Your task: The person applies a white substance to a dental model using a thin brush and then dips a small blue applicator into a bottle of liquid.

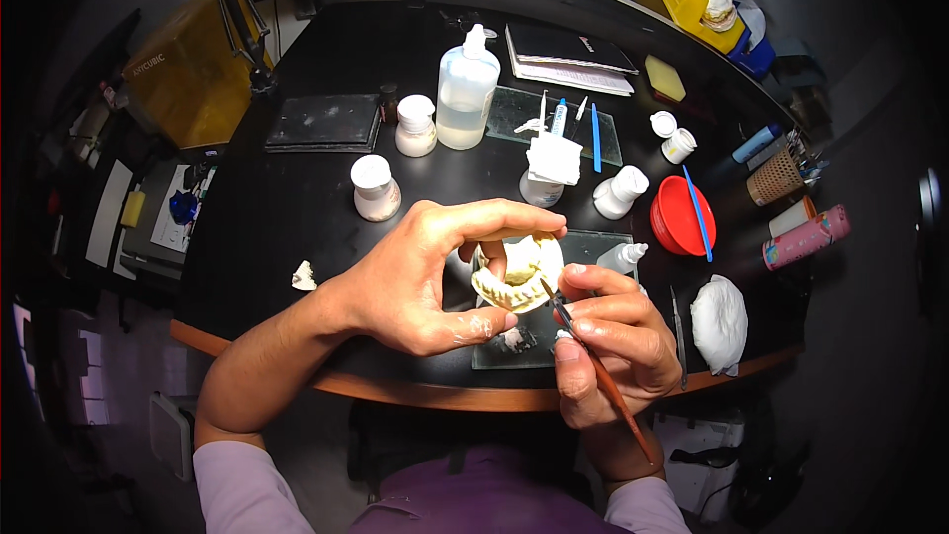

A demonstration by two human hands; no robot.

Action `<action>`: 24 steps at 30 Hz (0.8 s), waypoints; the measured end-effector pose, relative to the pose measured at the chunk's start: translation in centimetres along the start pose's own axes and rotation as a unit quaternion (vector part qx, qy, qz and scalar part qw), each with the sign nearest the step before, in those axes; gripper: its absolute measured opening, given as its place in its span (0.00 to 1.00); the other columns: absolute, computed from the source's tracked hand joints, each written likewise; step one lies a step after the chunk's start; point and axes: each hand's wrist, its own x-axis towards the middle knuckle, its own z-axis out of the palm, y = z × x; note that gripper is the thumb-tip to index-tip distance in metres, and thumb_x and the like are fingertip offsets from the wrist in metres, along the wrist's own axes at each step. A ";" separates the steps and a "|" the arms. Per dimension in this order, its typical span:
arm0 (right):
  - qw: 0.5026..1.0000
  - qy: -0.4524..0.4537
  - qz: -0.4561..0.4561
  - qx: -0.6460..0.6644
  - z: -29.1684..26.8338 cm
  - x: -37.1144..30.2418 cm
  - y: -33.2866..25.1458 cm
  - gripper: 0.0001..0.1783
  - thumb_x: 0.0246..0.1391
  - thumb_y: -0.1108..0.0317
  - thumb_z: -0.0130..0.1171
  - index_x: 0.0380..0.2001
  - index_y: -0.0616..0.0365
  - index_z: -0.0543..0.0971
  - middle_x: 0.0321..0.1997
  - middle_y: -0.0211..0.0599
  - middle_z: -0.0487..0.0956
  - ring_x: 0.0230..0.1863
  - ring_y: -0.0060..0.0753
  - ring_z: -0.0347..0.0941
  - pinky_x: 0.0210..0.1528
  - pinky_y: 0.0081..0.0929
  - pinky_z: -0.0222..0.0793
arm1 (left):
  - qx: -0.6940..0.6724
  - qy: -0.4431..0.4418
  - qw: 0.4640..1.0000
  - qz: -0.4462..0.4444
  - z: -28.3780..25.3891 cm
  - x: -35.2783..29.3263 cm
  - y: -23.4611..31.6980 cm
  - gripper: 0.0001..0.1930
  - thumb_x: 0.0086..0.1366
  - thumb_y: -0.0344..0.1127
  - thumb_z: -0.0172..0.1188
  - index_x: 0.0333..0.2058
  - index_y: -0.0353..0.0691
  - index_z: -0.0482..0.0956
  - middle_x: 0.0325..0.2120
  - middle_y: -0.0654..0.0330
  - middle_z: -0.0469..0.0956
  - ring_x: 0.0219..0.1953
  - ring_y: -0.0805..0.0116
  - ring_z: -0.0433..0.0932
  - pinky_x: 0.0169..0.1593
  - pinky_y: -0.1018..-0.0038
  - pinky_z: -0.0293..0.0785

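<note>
My left hand (410,272) grips a cream-coloured dental cast (512,295) from its left side, with the index finger over the top and the thumb below. A row of teeth shows along the cast's near edge. In my right hand (623,341) is a thin brush (615,396) with a reddish-brown handle, held like a pen. Its dark tip meets or nearly meets the cast's right edge. White residue marks my left thumb. Beneath both hands lies a glass slab (492,358) with a whitish smear on it.
White-capped bottles (376,190) and a tall squeeze bottle (465,89) stand behind my hands. To the right are a red bowl (672,222) with a blue stick across it, a dropper bottle (621,257), a metal tool (678,336) and a white cloth wad (720,324). A plaster-like fragment (303,276) lies left.
</note>
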 end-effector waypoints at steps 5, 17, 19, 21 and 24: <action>1.000 -0.008 -0.008 -0.019 0.1 -0.3 -0.1 0.16 0.52 0.81 0.71 0.45 0.62 0.82 0.38 0.45 0.85 0.53 0.57 0.85 0.54 0.44 0.83 | -0.005 -0.003 1.000 -0.003 -0.1 0.0 -0.1 0.40 0.52 0.31 0.71 0.67 0.29 0.74 0.61 0.46 0.80 0.51 0.66 0.85 0.50 0.72 0.80; 0.998 0.002 -0.015 -0.066 -0.1 -1.0 0.1 0.16 0.49 0.81 0.72 0.42 0.60 0.83 0.38 0.41 0.84 0.51 0.52 0.85 0.51 0.39 0.85 | 0.008 -0.006 1.000 0.021 0.2 0.1 -0.5 0.40 0.51 0.32 0.72 0.66 0.30 0.75 0.59 0.48 0.82 0.42 0.70 0.82 0.46 0.73 0.79; 0.997 -0.001 -0.023 -0.076 -0.1 -1.1 0.2 0.16 0.49 0.81 0.73 0.42 0.59 0.83 0.38 0.40 0.83 0.50 0.51 0.85 0.50 0.38 0.86 | 0.010 0.001 0.999 0.030 0.3 0.1 -0.6 0.40 0.50 0.31 0.73 0.66 0.30 0.76 0.58 0.48 0.83 0.42 0.70 0.82 0.46 0.73 0.79; 0.995 -0.001 -0.041 -0.089 -0.1 -1.1 0.2 0.16 0.50 0.80 0.73 0.42 0.58 0.83 0.39 0.39 0.83 0.50 0.49 0.85 0.49 0.36 0.87 | 0.010 0.001 1.000 0.029 0.3 0.0 -0.6 0.41 0.50 0.31 0.73 0.66 0.30 0.76 0.58 0.48 0.83 0.41 0.70 0.82 0.46 0.72 0.79; 0.990 -0.027 -0.041 -0.131 -0.2 -0.9 -0.4 0.14 0.53 0.79 0.67 0.43 0.55 0.79 0.37 0.39 0.81 0.51 0.48 0.83 0.53 0.43 0.89 | 0.013 -0.002 0.999 0.033 0.2 0.1 -0.6 0.41 0.50 0.31 0.73 0.66 0.30 0.76 0.58 0.48 0.83 0.40 0.70 0.81 0.46 0.72 0.79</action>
